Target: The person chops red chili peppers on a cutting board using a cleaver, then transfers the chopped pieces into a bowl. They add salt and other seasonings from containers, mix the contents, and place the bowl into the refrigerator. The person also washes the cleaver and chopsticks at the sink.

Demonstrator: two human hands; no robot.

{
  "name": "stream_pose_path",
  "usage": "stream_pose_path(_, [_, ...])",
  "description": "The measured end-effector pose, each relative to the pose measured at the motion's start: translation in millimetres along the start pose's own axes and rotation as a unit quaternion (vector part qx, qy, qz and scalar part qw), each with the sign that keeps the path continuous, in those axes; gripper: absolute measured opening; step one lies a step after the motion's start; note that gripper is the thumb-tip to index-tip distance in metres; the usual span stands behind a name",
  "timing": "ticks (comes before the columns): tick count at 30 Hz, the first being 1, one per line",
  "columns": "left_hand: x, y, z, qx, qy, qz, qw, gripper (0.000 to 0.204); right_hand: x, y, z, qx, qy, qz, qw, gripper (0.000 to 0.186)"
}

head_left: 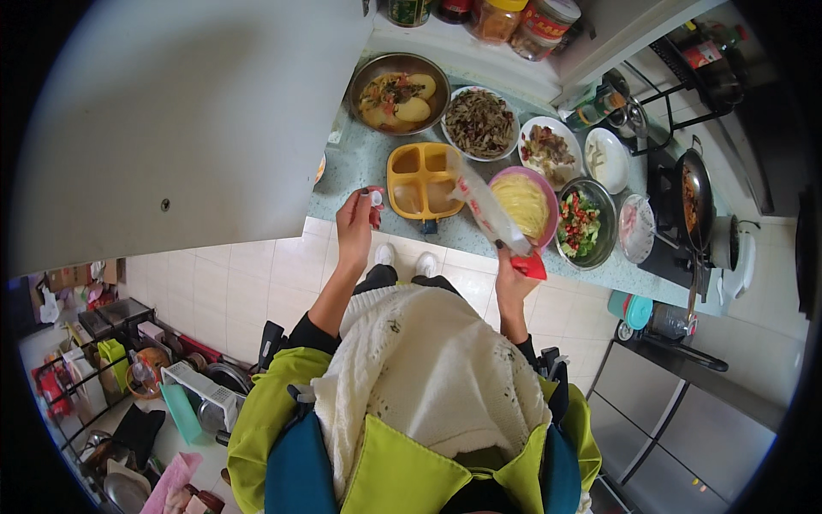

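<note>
Near the upper middle of the frame there's a clear bottle-like container with red markings, tilted so its blurry far end overlaps the right edge of a yellow four-compartment tray; can't tell if they touch. The right hand is gripping its lower end, by a bright red part. Over to the left, the left hand has its fingers closed on a small white round piece, plus something reddish that's too small to make out. The tray sits on a speckled desk, with a metal bowl of food above it, a white plate of dark shreds, and a pink bowl of pale yellow strips just right. Far right of the frame, a wok with food in it.
</note>
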State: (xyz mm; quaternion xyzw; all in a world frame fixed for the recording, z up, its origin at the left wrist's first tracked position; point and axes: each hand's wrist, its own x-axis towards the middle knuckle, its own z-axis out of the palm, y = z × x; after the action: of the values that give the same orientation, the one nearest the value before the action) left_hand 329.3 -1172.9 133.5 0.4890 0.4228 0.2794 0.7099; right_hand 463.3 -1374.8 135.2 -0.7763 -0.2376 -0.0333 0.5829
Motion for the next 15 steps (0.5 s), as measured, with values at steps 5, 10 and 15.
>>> stream_pose_path(5, [0.7, -1.0, -0.8, -0.004, 0.008, -0.01, 1.0, 0.025, -0.1, -6.0, 3.5, 0.043, 0.043, -0.064, 0.996, 0.025])
stream_pose_path(10, [0.1, -2.0, -0.7, 0.001, -0.004, -0.005, 1.0, 0.025, 0.0, -4.2, 6.9, 0.036, 0.049, -0.026, 0.998, 0.028])
stream_pose_path(15, [0.8, -4.0, 1.4, -0.009, -0.027, 0.007, 1.0, 0.022, -3.9, 4.9, 9.0, 0.058, 0.021, 0.062, 0.996, 0.025])
